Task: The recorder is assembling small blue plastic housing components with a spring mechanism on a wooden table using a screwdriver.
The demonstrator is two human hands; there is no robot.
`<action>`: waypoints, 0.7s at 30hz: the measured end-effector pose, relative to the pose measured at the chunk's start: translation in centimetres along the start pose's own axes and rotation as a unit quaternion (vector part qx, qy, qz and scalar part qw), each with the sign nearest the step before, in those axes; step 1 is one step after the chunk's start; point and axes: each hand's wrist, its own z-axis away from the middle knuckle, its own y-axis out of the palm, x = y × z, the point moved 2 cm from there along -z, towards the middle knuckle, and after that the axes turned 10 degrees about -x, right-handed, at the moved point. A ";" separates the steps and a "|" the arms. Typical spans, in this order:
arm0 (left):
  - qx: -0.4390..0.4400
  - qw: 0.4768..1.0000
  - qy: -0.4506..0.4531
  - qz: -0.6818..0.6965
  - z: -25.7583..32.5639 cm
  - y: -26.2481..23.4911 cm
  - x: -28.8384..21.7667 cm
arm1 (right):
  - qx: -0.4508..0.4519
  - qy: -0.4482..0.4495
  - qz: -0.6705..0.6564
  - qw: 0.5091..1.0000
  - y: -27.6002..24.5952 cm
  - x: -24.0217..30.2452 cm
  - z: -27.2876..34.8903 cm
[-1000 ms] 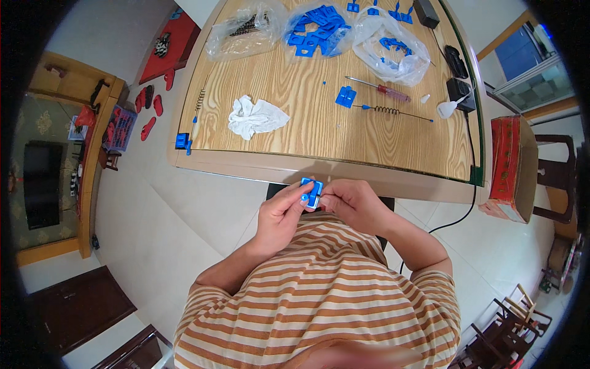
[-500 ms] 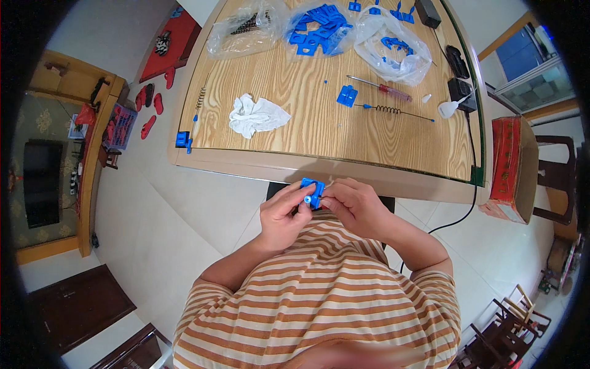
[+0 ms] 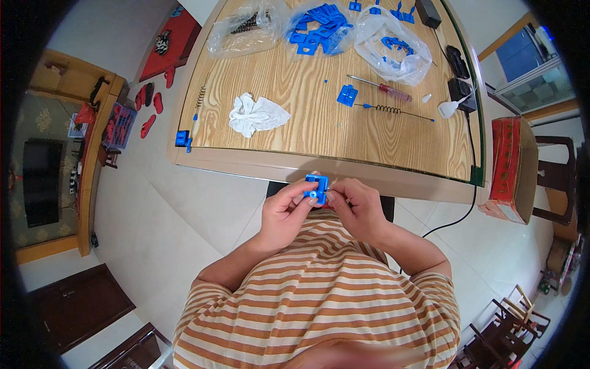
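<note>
Just off the table's near edge, my left hand (image 3: 283, 213) pinches a small blue plastic part (image 3: 322, 182) between thumb and fingers. The part has a square, frame-like body and a round pale-centred end toward me. My right hand (image 3: 361, 210) is closed at the part's right edge, thumb against fingertips. Something small and thin shows at those fingertips, too small to name. On the table beyond lie a blue plastic plate (image 3: 347, 95) and a thin rod with a coil spring (image 3: 388, 109) and blue ends.
On the table (image 3: 295, 136) are a crumpled white tissue (image 3: 257, 115), a screwdriver (image 3: 393, 92), a blue piece with a spring rod (image 3: 183, 139) and bags of springs (image 3: 249, 26), blue plates (image 3: 321, 29) and small blue parts (image 3: 398, 46). A black cable (image 3: 472, 147) hangs over the right edge beside a cardboard box (image 3: 509, 169).
The blue part has turned in my fingers and shows more of its frame-like face. Both hands have shifted slightly; my left fingers have drawn back from over the part.
</note>
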 end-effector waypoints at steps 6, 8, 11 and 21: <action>-0.006 1.000 -0.001 -0.012 0.0 -0.4 0.0 | -0.037 -0.161 0.065 0.984 0.2 -0.1 -0.1; 0.009 1.000 0.014 -0.025 0.0 -0.7 0.4 | -0.045 -0.228 0.093 0.968 0.3 -0.3 -0.2; 0.026 0.999 0.008 -0.042 -0.1 -1.0 0.4 | -0.028 -0.278 0.118 0.953 0.1 -0.6 -0.6; 0.003 0.997 -0.070 0.033 0.3 -0.4 -0.3 | 0.018 -0.374 0.113 0.920 -0.6 -0.8 -1.0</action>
